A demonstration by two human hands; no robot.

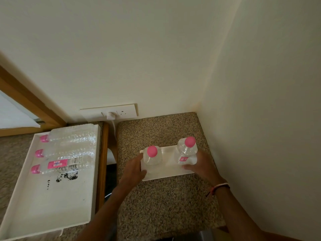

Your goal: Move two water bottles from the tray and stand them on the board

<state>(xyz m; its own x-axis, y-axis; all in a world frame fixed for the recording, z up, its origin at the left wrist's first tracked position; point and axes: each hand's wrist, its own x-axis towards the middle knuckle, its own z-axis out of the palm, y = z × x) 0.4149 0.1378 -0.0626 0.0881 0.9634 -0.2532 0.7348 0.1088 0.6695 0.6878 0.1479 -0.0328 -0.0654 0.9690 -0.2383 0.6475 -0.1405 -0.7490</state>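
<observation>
The left hand (134, 168) is wrapping its fingers around the near side of one bottle (152, 156), and the right hand (197, 164) is gripping the base of the other bottle (186, 153), probably to keep both steady and upright. Both bottles are standing under the fingers on the white board (166, 173), caps up. Well off beyond the left hand, three more bottles are lying in the tray (52, 197).

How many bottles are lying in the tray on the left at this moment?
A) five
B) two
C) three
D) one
C: three pink-capped bottles lie on their sides in the white tray, while two more bottles stand on the board.
</observation>
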